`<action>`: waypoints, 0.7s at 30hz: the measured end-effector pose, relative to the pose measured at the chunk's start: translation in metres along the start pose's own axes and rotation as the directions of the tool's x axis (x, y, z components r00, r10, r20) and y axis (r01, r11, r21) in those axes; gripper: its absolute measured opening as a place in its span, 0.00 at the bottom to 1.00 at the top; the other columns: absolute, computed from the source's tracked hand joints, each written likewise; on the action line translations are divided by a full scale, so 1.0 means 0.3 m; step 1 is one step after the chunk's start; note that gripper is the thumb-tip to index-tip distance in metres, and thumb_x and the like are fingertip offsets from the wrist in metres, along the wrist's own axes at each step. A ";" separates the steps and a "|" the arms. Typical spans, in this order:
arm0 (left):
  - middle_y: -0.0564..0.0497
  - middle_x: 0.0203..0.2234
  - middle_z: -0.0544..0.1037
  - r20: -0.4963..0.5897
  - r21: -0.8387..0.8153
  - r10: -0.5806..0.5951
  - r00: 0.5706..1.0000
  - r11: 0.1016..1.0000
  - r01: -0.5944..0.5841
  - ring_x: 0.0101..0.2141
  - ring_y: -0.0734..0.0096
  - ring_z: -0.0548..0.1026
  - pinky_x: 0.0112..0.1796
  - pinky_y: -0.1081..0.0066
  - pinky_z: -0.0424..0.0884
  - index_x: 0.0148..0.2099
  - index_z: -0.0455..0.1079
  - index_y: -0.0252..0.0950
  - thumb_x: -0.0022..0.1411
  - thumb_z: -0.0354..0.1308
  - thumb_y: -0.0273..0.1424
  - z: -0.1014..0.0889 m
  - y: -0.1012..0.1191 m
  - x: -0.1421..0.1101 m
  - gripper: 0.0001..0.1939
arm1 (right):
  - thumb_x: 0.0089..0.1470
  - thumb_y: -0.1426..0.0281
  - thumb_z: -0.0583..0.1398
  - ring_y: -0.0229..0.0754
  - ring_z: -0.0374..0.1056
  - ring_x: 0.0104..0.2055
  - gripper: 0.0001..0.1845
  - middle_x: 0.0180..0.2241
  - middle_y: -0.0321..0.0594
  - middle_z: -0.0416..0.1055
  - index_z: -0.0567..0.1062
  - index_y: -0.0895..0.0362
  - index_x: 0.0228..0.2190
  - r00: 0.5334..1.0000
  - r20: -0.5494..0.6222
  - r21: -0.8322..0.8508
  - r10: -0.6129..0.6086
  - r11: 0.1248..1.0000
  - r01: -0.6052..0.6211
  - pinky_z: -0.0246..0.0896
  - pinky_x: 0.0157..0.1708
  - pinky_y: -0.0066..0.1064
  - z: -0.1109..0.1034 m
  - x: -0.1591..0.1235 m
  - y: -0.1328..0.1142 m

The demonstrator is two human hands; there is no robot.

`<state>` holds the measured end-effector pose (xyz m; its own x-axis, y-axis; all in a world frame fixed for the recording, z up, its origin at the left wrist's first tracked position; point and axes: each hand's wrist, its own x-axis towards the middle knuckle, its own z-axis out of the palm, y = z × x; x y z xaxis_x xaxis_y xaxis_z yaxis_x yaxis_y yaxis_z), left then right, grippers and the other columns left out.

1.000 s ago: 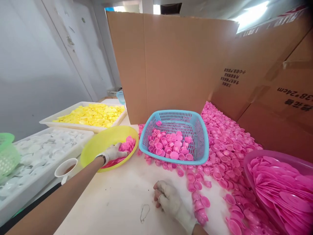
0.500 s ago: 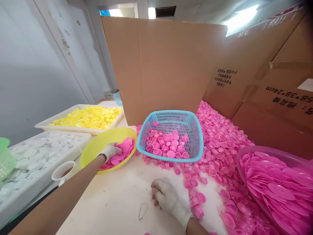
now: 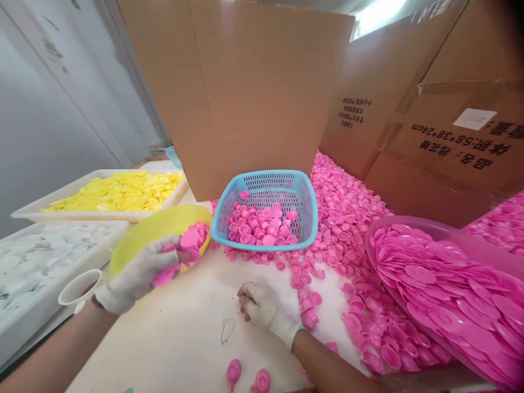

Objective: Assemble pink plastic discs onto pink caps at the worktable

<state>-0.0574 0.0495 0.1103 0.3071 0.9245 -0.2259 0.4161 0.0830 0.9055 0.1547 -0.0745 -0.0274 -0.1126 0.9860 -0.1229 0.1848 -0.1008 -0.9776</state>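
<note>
My left hand (image 3: 149, 267), in a pale glove with bare fingertips, grips several flat pink toy saucers (image 3: 164, 275) at the front rim of a yellow bowl (image 3: 139, 240). More pink discs lie in that bowl. My right hand (image 3: 266, 308), gloved the same way, rests on the white tabletop with its fingers curled in; nothing shows in them. Beyond the hands, a blue plastic basket (image 3: 265, 246) holds many small pink toy cups (image 3: 262, 222). Near the front edge lie a pink spoon-shaped piece (image 3: 233, 371) and a pink cup (image 3: 262, 380).
Loose pink cups (image 3: 339, 218) spread along the right side. A pink basin (image 3: 409, 224) of saucers stands at right. Trays of yellow pieces (image 3: 118, 191) and white pieces (image 3: 49, 245), plus a white cup (image 3: 79, 289), are at left. Cardboard (image 3: 254, 93) stands behind the basket.
My left hand has come up out of the yellow bowl toward me, with pink saucers in its grip. My right hand keeps its curled pose on the table. The view has shifted.
</note>
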 end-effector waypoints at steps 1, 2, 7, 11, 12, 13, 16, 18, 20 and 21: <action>0.50 0.28 0.76 0.096 0.046 0.026 0.995 0.998 -0.031 0.24 0.72 0.70 0.21 0.77 0.64 0.34 0.66 0.35 0.46 0.61 0.36 0.053 -0.027 -0.031 0.13 | 0.51 0.75 0.50 0.30 0.62 0.21 0.07 0.24 0.32 0.64 0.67 0.57 0.32 1.000 -0.010 -0.008 -0.005 1.000 0.005 0.56 0.21 0.20 0.000 -0.002 0.000; 0.51 0.26 0.75 0.112 0.145 0.041 0.993 0.988 -0.057 0.23 0.72 0.69 0.21 0.76 0.63 0.32 0.65 0.35 0.48 0.59 0.36 0.106 -0.064 -0.054 0.10 | 0.51 0.75 0.50 0.30 0.62 0.21 0.07 0.24 0.32 0.64 0.67 0.57 0.32 1.000 -0.020 -0.020 -0.019 1.000 0.018 0.56 0.21 0.21 0.000 -0.004 -0.002; 0.51 0.29 0.74 0.097 0.494 0.355 0.930 0.794 -0.355 0.32 0.69 0.72 0.35 0.70 0.69 0.33 0.67 0.36 0.53 0.49 0.26 0.284 -0.278 -0.072 0.07 | 0.51 0.77 0.50 0.31 0.61 0.22 0.08 0.23 0.31 0.63 0.67 0.56 0.30 0.997 -0.032 -0.075 -0.074 0.995 0.071 0.56 0.25 0.22 0.001 -0.018 -0.011; 0.45 0.42 0.72 0.146 0.655 0.544 0.826 0.572 -0.493 0.41 0.65 0.72 0.41 0.67 0.71 0.44 0.68 0.37 0.58 0.52 0.30 0.278 -0.341 -0.077 0.11 | 0.51 0.77 0.50 0.32 0.60 0.23 0.09 0.23 0.31 0.63 0.68 0.55 0.33 0.995 -0.036 -0.126 -0.088 0.989 0.083 0.57 0.27 0.24 -0.004 -0.025 -0.021; 0.43 0.46 0.70 0.174 0.702 0.576 0.799 0.497 -0.510 0.43 0.62 0.72 0.42 0.65 0.71 0.47 0.68 0.38 0.59 0.53 0.34 0.265 -0.337 -0.086 0.14 | 0.51 0.77 0.50 0.33 0.61 0.24 0.10 0.23 0.31 0.63 0.68 0.55 0.33 0.994 -0.044 -0.148 -0.103 0.984 0.095 0.57 0.28 0.24 -0.004 -0.028 -0.023; 0.42 0.50 0.68 0.207 0.736 0.604 0.770 0.422 -0.529 0.44 0.60 0.71 0.42 0.63 0.71 0.48 0.67 0.38 0.58 0.54 0.36 0.248 -0.326 -0.098 0.16 | 0.51 0.76 0.50 0.34 0.62 0.26 0.10 0.24 0.32 0.64 0.69 0.55 0.33 0.991 -0.057 -0.175 -0.123 0.978 0.111 0.58 0.30 0.25 -0.002 -0.032 -0.025; 0.41 0.52 0.66 0.266 0.760 0.696 0.667 0.274 -0.590 0.46 0.59 0.70 0.42 0.63 0.71 0.49 0.67 0.38 0.60 0.53 0.36 0.185 -0.261 -0.121 0.15 | 0.51 0.73 0.54 0.38 0.64 0.34 0.13 0.30 0.35 0.68 0.70 0.54 0.40 0.976 -0.091 -0.275 -0.198 0.947 0.166 0.58 0.36 0.29 0.018 -0.047 -0.019; 0.42 0.48 0.69 0.192 0.774 0.764 0.616 0.268 -0.574 0.46 0.61 0.70 0.44 0.64 0.70 0.47 0.67 0.37 0.62 0.51 0.34 0.128 -0.203 -0.100 0.13 | 0.47 0.73 0.58 0.40 0.63 0.37 0.17 0.34 0.37 0.68 0.70 0.53 0.42 0.960 -0.036 -0.345 -0.279 0.905 0.250 0.58 0.37 0.30 0.046 -0.050 -0.001; 0.42 0.48 0.69 0.041 0.816 0.759 0.650 0.349 -0.460 0.49 0.59 0.68 0.49 0.61 0.66 0.48 0.67 0.37 0.62 0.49 0.36 0.060 -0.152 -0.036 0.15 | 0.44 0.76 0.58 0.41 0.62 0.38 0.15 0.34 0.38 0.68 0.70 0.54 0.38 0.928 0.052 -0.414 -0.369 0.837 0.356 0.57 0.37 0.31 0.080 -0.039 0.024; 0.43 0.48 0.69 -0.016 0.828 0.700 0.714 0.409 -0.383 0.49 0.59 0.68 0.50 0.61 0.65 0.49 0.66 0.36 0.62 0.49 0.39 0.023 -0.136 0.011 0.17 | 0.43 0.78 0.57 0.41 0.62 0.37 0.13 0.34 0.38 0.67 0.70 0.55 0.35 0.913 0.086 -0.449 -0.399 0.802 0.393 0.56 0.37 0.31 0.097 -0.029 0.035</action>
<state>-0.0675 0.0465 0.0703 0.4970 0.7238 0.4786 0.7614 -0.6283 0.1595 0.1291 -0.0879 -0.0415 -0.2607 0.9289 0.2629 0.5425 0.3663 -0.7560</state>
